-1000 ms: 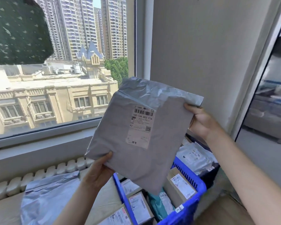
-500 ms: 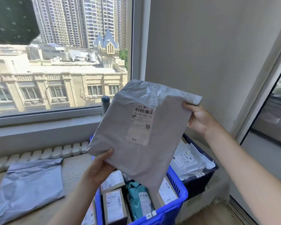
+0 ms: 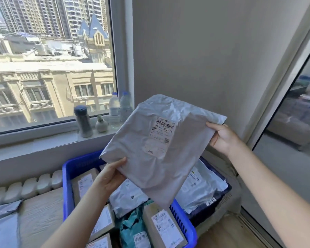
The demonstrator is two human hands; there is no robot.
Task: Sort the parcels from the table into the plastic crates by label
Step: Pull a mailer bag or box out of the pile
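Grey parcel (image 3: pixel 161 176) being held up above the blue crate (image 3: pixel 67 185)
Opposite edges are being gripped by curled fingers (image 3: pixel 121 161): left hand (image 3: pixel 109 176) low, right hand (image 3: pixel 222 138) high, open air underneath.

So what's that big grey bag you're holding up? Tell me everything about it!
The grey parcel is a soft, crinkly plastic mailing bag, held up tilted above the blue crate. A white label with a barcode sits on its front. The left hand grips its lower left corner and the right hand pinches its upper right edge.
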